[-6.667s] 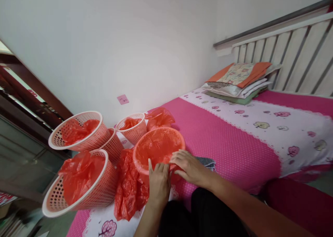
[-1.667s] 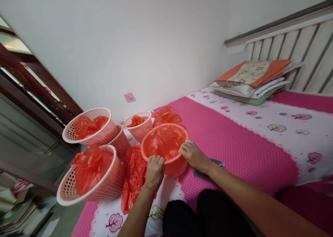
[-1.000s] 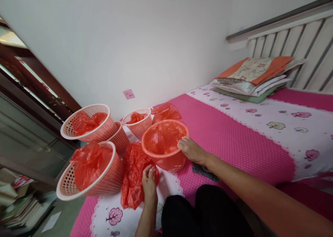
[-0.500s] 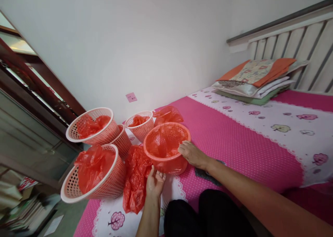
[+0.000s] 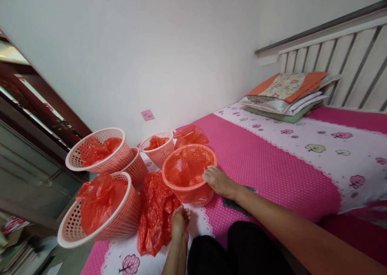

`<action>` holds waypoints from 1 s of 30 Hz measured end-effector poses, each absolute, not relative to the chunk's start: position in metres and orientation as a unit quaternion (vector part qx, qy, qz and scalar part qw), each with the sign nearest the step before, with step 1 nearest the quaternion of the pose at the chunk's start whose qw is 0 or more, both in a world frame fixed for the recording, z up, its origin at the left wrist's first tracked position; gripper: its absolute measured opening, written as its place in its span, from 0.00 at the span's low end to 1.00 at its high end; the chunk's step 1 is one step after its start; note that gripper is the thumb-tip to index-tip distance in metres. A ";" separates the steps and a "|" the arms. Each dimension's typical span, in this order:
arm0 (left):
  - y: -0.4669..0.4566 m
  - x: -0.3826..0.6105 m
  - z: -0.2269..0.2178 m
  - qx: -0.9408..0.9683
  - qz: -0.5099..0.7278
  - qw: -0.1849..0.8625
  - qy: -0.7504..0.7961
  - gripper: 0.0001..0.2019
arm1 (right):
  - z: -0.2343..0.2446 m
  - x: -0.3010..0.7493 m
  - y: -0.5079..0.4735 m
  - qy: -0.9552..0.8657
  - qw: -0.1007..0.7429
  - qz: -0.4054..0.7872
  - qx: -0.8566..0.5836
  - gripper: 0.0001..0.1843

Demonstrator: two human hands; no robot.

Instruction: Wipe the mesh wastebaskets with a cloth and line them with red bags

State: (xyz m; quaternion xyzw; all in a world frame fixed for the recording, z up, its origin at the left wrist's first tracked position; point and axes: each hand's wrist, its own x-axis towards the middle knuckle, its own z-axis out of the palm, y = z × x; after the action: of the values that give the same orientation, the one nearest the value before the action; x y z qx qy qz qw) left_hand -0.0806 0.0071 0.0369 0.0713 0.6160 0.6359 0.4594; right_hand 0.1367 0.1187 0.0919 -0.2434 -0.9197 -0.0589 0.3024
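Note:
In the middle of the bed stands a red plastic basket (image 5: 190,194) with a thin red plastic bag (image 5: 189,164) lining it. My right hand (image 5: 219,181) grips its rim on the right side, fingers closed over the edge. Below the basket is my left hand (image 5: 180,222), apart from it, palm turned sideways, with loosely curled fingers and nothing visible in them. Just left of that hand lies a crumpled red plastic bag (image 5: 155,214); whether they touch, I cannot tell.
Several pale pink baskets, such as the front one (image 5: 125,214) and the rear one (image 5: 159,152), hold red bags at left. Another red bag (image 5: 192,135) lies behind. A dark cloth (image 5: 237,204) rests by my right wrist. Folded bedding (image 5: 284,96) sits near the white headboard (image 5: 335,61).
My left hand has come down from beneath the basket and turned from palm up to sideways. My right hand stays on the rim. The view has shifted slightly.

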 end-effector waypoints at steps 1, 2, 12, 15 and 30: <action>0.000 -0.078 0.035 0.091 0.644 0.428 0.627 0.09 | 0.091 0.136 0.119 -0.919 0.302 -0.064 -0.245 0.18; -0.006 -0.075 0.035 0.111 0.654 0.395 0.635 0.07 | 0.090 0.136 0.120 -0.918 0.302 -0.068 -0.247 0.18; -0.016 -0.059 0.094 0.618 0.506 -0.137 0.585 0.17 | 0.098 0.111 0.091 -0.909 0.273 -0.077 -0.306 0.10; -0.001 -0.055 0.099 0.687 0.419 -0.161 0.571 0.16 | 0.094 0.100 0.081 -0.897 0.285 -0.082 -0.328 0.07; 0.023 -0.063 0.084 0.681 0.290 -0.310 0.597 0.21 | 0.079 0.066 0.053 -0.854 0.350 -0.093 -0.374 0.06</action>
State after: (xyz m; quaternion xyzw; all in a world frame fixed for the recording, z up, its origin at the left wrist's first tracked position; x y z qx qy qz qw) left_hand -0.0631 0.0226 0.0838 0.6808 0.5972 0.2896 -0.3098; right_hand 0.0661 0.0531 0.0792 -0.3743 -0.8536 -0.0935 0.3500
